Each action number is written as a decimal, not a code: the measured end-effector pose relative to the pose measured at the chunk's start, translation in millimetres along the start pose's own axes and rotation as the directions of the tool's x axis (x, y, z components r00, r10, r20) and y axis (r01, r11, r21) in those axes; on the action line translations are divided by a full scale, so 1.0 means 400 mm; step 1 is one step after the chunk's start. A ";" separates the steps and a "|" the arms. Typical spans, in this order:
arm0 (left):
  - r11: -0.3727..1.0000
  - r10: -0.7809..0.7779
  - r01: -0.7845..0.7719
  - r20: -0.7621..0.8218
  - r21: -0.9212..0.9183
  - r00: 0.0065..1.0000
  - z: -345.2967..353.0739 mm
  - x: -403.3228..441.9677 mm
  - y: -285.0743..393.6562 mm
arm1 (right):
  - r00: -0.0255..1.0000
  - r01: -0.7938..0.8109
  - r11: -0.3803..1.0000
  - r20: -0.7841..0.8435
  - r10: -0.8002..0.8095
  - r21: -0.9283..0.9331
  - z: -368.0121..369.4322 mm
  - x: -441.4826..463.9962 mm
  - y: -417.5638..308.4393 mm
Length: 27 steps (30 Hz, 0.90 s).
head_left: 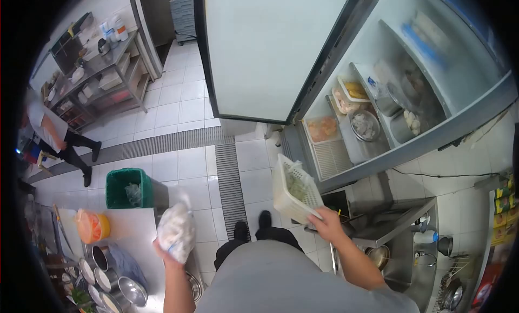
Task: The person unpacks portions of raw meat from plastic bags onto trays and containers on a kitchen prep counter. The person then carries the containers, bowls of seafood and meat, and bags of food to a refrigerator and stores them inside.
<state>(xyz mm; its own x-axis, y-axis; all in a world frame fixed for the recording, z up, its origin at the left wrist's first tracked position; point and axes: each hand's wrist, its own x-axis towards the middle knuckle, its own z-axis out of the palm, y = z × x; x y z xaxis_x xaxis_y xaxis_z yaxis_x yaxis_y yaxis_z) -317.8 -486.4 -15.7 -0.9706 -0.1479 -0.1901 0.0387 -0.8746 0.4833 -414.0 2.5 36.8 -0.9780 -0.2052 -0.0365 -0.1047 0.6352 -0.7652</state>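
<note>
My left hand (166, 254) is closed around a clear plastic bag (177, 232) full of white pieces, held up beside the steel table. What the pieces are I cannot make out. With my right hand (326, 225) I grip the near end of a white perforated plastic basket (282, 197). Inside the basket lies pale green food in clear plastic (297, 184). The basket hangs tilted in front of an open refrigerator (346, 180), whose shelves hold a metal bowl of pale food (365, 125) and several tubs.
The refrigerator door (254, 53) stands wide ahead. A green bin (157, 193) is beyond the steel table (132, 226), which carries an orange-yellow tub (92, 226) and metal pots. A sink (403, 259) is at right. A person (57, 132) is at far left. Drain grating (232, 178) crosses the floor.
</note>
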 end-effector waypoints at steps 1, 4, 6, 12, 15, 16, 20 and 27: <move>0.998 0.061 -0.061 0.013 0.013 0.998 0.009 -0.007 0.011 | 0.998 -0.057 0.998 0.019 0.058 -0.019 0.017 0.058 0.033; 0.985 0.163 -0.172 -0.244 -0.016 0.956 0.001 -0.044 0.017 | 0.987 -0.158 0.987 -0.043 0.158 -0.004 0.074 0.229 0.230; 0.971 0.215 -0.239 -0.357 -0.024 0.909 -0.007 -0.069 0.012 | 0.982 -0.160 0.984 -0.119 0.150 -0.083 0.066 0.349 0.317; 0.934 0.307 -0.357 -0.515 0.003 0.800 0.071 -0.060 -0.019 | 0.897 -0.277 0.919 -0.417 0.143 -0.280 -0.006 0.694 0.604; 0.930 0.259 -0.366 -0.644 -0.036 0.720 0.165 -0.017 -0.021 | 0.916 -0.374 0.788 -0.329 0.231 -0.489 -0.033 0.830 0.699; 0.931 0.295 -0.364 -0.616 0.014 0.730 0.167 -0.010 -0.024 | 0.937 -0.325 0.806 -0.283 0.204 -0.495 0.005 0.867 0.654; 0.882 0.434 -0.472 -0.399 0.002 0.808 0.132 -0.004 -0.056 | 0.935 -0.192 0.746 -0.350 -0.059 -0.638 0.187 1.029 0.342; 0.838 0.461 -0.546 -0.533 -0.003 0.710 0.134 -0.019 -0.118 | 0.371 0.889 0.190 0.414 -0.831 -0.416 0.495 1.381 -0.438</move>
<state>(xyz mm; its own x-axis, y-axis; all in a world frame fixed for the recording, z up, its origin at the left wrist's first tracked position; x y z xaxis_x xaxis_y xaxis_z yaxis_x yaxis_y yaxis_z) -325.1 -419.2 8.6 -0.5443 -0.7541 -0.3676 0.5629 -0.6532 0.5065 -900.3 -369.6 23.5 -0.2016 -0.9124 0.3563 -0.9647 0.2480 0.0891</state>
